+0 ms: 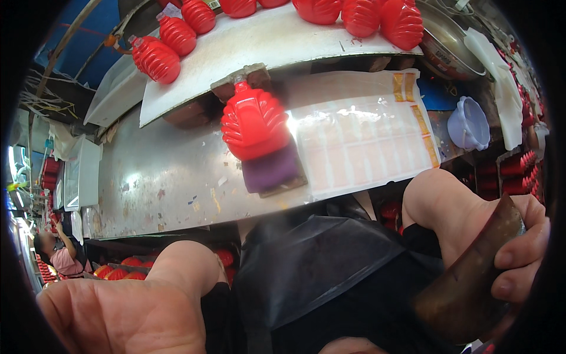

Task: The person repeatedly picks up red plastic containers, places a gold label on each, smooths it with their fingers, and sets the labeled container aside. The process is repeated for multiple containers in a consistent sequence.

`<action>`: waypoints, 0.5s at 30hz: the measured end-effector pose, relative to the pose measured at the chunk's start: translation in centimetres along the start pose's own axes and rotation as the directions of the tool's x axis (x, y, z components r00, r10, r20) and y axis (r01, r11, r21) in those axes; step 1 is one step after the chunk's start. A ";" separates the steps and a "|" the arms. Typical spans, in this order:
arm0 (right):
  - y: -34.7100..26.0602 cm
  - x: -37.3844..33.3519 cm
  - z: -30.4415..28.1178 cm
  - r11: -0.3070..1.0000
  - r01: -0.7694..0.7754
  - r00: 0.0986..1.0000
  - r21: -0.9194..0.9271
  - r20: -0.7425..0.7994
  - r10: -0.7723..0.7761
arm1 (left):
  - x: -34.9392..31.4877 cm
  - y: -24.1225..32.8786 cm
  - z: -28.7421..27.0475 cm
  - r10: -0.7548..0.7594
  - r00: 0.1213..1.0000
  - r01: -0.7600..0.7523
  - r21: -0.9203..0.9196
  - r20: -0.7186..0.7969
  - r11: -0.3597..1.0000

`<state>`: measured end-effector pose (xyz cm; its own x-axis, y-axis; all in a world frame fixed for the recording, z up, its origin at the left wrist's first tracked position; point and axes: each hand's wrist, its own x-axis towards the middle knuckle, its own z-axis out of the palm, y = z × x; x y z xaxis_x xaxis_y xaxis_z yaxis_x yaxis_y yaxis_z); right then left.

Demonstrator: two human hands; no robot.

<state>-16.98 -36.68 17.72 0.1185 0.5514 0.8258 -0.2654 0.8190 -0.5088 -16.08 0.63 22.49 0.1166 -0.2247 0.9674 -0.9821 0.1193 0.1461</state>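
Observation:
My right hand (pixel 525 253) is closed round a curved, brown, semi-translucent scraper-like blade (pixel 471 277), raised close at the lower right. At the lower left my left hand (pixel 124 315) is near the camera with its palm bare; its fingers run out of the picture. No object shows in it. Beyond both hands, a red ribbed plastic bottle (pixel 253 121) lies on the metal worktable (pixel 171 171), its neck pointing away against a brownish block (pixel 257 76). Under its near end is a purple pad (pixel 271 170). Neither hand touches the bottle.
A plastic-covered printed sheet (pixel 365 135) lies right of the bottle. Several red bottles (pixel 156 59) stand along a white raised board (pixel 236 50) at the back. A lilac bucket (pixel 469 124) and metal basin (pixel 445 44) are at right. Another person (pixel 62 253) is far left.

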 end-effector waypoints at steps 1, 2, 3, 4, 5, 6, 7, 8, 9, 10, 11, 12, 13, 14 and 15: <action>-0.1 0.3 0.0 0.905 0.162 0.979 -0.393 -0.050 -0.197 | 0.0 0.0 0.0 -0.001 1.000 0.001 0.001 0.001 1.000; 0.7 0.1 -0.5 0.224 0.365 0.820 -0.904 0.197 -0.538 | 0.0 -0.1 0.0 -0.002 1.000 0.002 0.000 0.000 1.000; 0.9 0.1 -0.6 -0.219 0.342 0.731 -0.914 0.405 -0.549 | 0.0 -0.1 0.1 -0.002 1.000 0.002 0.000 0.000 1.000; 1.3 -0.2 -0.8 -0.614 0.207 0.605 -0.762 0.593 -0.532 | 0.0 -0.2 0.1 -0.003 1.000 0.003 0.002 0.002 1.000; 1.4 -0.4 -0.8 -0.603 0.206 0.596 -0.771 0.587 -0.547 | 0.0 -0.2 0.1 -0.004 1.000 0.004 0.003 0.002 1.000; 1.4 -0.7 -0.7 -0.579 0.222 0.603 -0.784 0.577 -0.551 | -0.1 -0.3 0.1 -0.008 1.000 0.008 0.002 0.001 1.000; 1.3 -1.0 -0.6 -0.555 0.237 0.610 -0.798 0.566 -0.554 | -0.1 -0.4 0.1 -0.011 1.000 0.011 0.000 0.000 1.000; 1.1 -1.2 -0.5 -0.515 0.269 0.631 -0.814 0.553 -0.544 | -0.1 -0.5 0.1 -0.010 1.000 0.010 0.000 -0.002 1.000; 0.8 -1.4 -0.3 -0.483 0.280 0.643 -0.830 0.536 -0.548 | -0.1 -0.5 0.1 -0.010 1.000 0.010 -0.001 -0.003 1.000; 0.7 -1.5 -0.2 -0.451 0.290 0.654 -0.844 0.518 -0.551 | -0.1 -0.6 0.1 -0.011 1.000 0.011 -0.001 -0.005 1.000; 0.5 -1.6 0.0 -0.426 0.281 0.657 -0.860 0.496 -0.568 | -0.1 -0.6 0.1 -0.010 1.000 0.010 0.000 -0.003 1.000; 0.6 -1.7 -0.1 -0.419 0.267 0.656 -0.868 0.483 -0.581 | -0.2 -0.6 0.1 -0.010 1.000 0.010 0.000 0.000 1.000; 0.7 -1.7 -0.2 -0.412 0.254 0.655 -0.875 0.469 -0.593 | -0.1 -0.7 0.1 -0.010 1.000 0.010 0.000 0.001 1.000; 1.0 -1.7 -0.4 -0.423 0.237 0.651 -0.875 0.466 -0.599 | -0.1 -0.7 0.1 -0.012 1.000 0.012 0.000 0.000 1.000; 1.3 -1.7 -0.6 -0.416 0.243 0.659 -0.876 0.464 -0.592 | -0.1 -0.7 0.1 -0.015 1.000 0.015 0.003 0.003 1.000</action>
<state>-16.90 -36.49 15.50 -0.2083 -0.1954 0.9583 0.9777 -0.0676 0.1988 -15.40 0.48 22.29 0.1307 -0.2293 0.9645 -0.9807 0.1131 0.1597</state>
